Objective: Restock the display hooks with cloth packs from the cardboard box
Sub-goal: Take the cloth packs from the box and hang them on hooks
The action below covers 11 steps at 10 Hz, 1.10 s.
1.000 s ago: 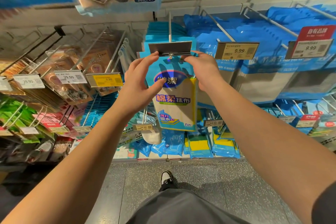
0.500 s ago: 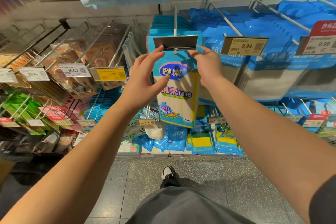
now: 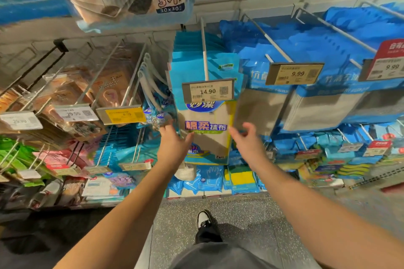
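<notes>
Nearest to me: both arms stretched out toward the rack, a shoe on the speckled floor below. No cardboard box in view, so can't tell how much stock is left to hang.

Left hand: fingers spread and loose, gripping nothing. Its fingertips sit at the lower left edge of the front cloth pack; blur makes it hard to say if they touch or are just beside it. Right hand: also spread wide, holding nothing, just off the pack's lower right edge, apparently apart from it.

Cloth pack hangs on the centre display hook, front of a full-looking row of the same blue packs. The 14.90 price tag hangs down in front of the pack's top.

My read: this hook is done or nearly so, pack seated, hands empty. Left to do: go back for more packs, if any remain.

Behind and to the right, blue packs under the 9.99 tag look well stocked too.
</notes>
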Motion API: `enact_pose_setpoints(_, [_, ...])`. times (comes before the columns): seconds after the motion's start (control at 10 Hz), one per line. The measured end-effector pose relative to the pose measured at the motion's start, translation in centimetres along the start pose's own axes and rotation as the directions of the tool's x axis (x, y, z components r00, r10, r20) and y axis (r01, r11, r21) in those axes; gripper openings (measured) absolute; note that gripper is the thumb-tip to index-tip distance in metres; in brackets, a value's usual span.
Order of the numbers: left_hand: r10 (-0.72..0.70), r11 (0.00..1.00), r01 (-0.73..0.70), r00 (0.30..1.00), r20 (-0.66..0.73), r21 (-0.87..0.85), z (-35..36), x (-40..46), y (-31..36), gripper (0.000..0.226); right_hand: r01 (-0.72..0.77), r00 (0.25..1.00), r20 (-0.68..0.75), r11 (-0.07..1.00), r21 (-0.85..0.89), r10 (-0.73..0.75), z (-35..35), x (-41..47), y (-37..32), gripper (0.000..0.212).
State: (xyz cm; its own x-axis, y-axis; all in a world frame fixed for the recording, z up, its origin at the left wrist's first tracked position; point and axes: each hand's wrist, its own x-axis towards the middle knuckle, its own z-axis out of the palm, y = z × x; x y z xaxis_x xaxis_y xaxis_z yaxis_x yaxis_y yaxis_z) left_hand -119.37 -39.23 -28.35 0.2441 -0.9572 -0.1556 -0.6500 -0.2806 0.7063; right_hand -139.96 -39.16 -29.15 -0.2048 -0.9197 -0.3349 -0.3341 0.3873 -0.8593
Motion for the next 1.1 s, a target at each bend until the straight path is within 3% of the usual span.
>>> enact_pose_setpoints(0.1, [0.0,0.998,-0.005,0.998,0.071,0.063,0.6,1.8,1.6,0.032,-0.059,0.997,0.045,0.998,-0.013,0.06,1.4,2.1,-0.5,0.066])
enact_pose_setpoints(0.2, [-0.037,0.996,0.033,0.998,0.053,0.084,1.4,3.6,2.5,0.031,-0.104,0.995,-0.002,0.989,0.105,0.104,2.7,4.6,-2.4,0.06])
enact_pose_setpoints(0.3, [-0.085,0.996,0.085,0.996,0.033,0.008,2.2,6.5,2.2,0.037,-0.13,0.991,-0.016,0.985,0.112,0.133,3.4,6.8,-3.9,0.048])
enact_pose_setpoints(0.4, [-0.142,0.989,0.144,0.987,0.074,-0.022,2.6,10.5,1.2,0.04,-0.167,0.986,0.034,0.972,0.168,0.164,4.2,8.9,-5.0,0.039])
enact_pose_setpoints(0.5, [-0.202,0.978,0.188,0.958,0.204,0.088,3.5,14.4,-1.9,0.055,-0.181,0.983,0.039,0.968,0.174,0.177,4.9,10.2,-5.3,0.014])
enact_pose_setpoints(0.6, [-0.143,0.989,0.132,0.97,0.198,0.065,4.0,16.6,-3.3,0.076,-0.207,0.978,0.032,0.961,0.183,0.205,5.1,10.6,-5.6,0.014])
enact_pose_setpoints(0.7, [-0.022,1.0,0.022,0.989,0.146,-0.003,2.5,13.4,0.1,0.055,-0.225,0.973,-0.008,0.951,0.213,0.232,5.1,10.1,-4.9,0.026])
enact_pose_setpoints(0.8, [-0.017,1.0,0.013,0.986,0.168,0.023,1.4,10.4,1.1,0.052,-0.219,0.972,-0.036,0.947,0.233,0.233,5.0,7.7,-3.9,0.046])
enact_pose_setpoints(0.9, [-0.017,0.997,0.001,0.98,0.198,0.08,0.0,7.4,-0.6,0.072,-0.161,0.985,-0.041,0.981,0.11,0.166,4.4,4.2,-2.6,0.049])
enact_pose_setpoints(1.1, [0.022,0.999,-0.026,0.984,0.177,0.022,-4.9,-3.6,-7.5,0.047,0.001,1.0,0.027,0.971,-0.238,0.005,4.8,-5.7,0.1,0.019])
